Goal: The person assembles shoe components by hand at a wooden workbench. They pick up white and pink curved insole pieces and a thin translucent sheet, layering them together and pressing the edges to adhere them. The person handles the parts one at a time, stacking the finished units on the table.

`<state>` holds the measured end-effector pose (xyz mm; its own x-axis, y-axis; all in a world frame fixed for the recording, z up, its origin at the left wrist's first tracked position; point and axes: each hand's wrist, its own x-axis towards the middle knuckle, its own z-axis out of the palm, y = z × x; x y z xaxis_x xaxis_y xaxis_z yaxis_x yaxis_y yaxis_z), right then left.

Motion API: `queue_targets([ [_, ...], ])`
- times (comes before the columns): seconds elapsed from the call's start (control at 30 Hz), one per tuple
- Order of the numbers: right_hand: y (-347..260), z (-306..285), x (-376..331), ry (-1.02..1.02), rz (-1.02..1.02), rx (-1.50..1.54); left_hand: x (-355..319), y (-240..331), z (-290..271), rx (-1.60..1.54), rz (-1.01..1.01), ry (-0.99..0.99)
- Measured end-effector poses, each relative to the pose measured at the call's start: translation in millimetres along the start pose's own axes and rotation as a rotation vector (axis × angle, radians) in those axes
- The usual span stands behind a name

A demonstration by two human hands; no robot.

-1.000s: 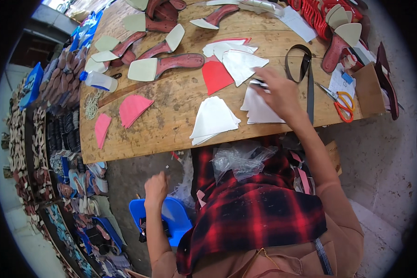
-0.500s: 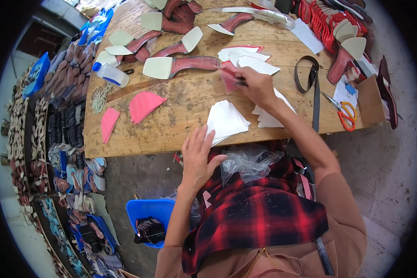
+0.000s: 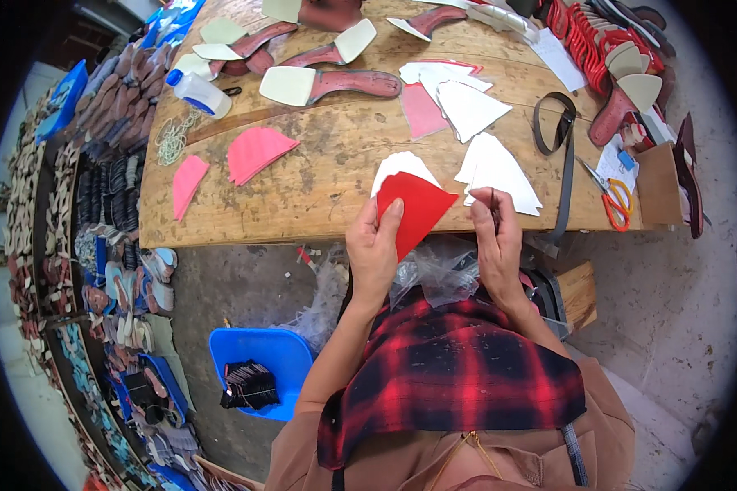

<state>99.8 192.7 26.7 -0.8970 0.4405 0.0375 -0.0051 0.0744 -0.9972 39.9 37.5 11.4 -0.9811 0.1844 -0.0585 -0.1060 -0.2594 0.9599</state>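
Note:
My left hand (image 3: 372,250) is closed on a bright red fan-shaped piece (image 3: 418,214), thumb on top, at the table's near edge. Behind it, partly covered, lie white pieces (image 3: 403,165) of similar shape. My right hand (image 3: 499,245) is just right of the red piece and apart from it, its fingers pinching a thin dark object (image 3: 493,201) whose kind I cannot make out. Another white stack (image 3: 496,170) lies beyond the right fingers. Farther back are more white pieces (image 3: 472,106) and a pink-red piece (image 3: 423,112).
Pink pieces (image 3: 258,154), a white bottle (image 3: 198,94) with a blue cap and tangled string (image 3: 174,139) lie at left. Red-brown insoles (image 3: 356,83) fill the back. A black strap (image 3: 567,172) and orange-handled scissors (image 3: 615,204) are at right. Below stands a blue bin (image 3: 291,356).
My right hand has come back from the far pieces toward the near edge. The left hand has gone from resting by the white stack to holding the red piece. The view has shifted slightly.

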Motion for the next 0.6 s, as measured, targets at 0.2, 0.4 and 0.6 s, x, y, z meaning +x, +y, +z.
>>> queue_targets([
  [0.2,4,21,2,-0.178,-0.146,-0.076,-20,8,17,0.535,0.174,-0.162],
  [0.4,4,18,-4,-0.199,0.087,0.089,-27,12,11,0.118,-0.104,-0.310],
  [0.6,6,15,-4,-0.214,0.147,0.204,-28,-6,11,-0.265,-0.259,-0.133],
])
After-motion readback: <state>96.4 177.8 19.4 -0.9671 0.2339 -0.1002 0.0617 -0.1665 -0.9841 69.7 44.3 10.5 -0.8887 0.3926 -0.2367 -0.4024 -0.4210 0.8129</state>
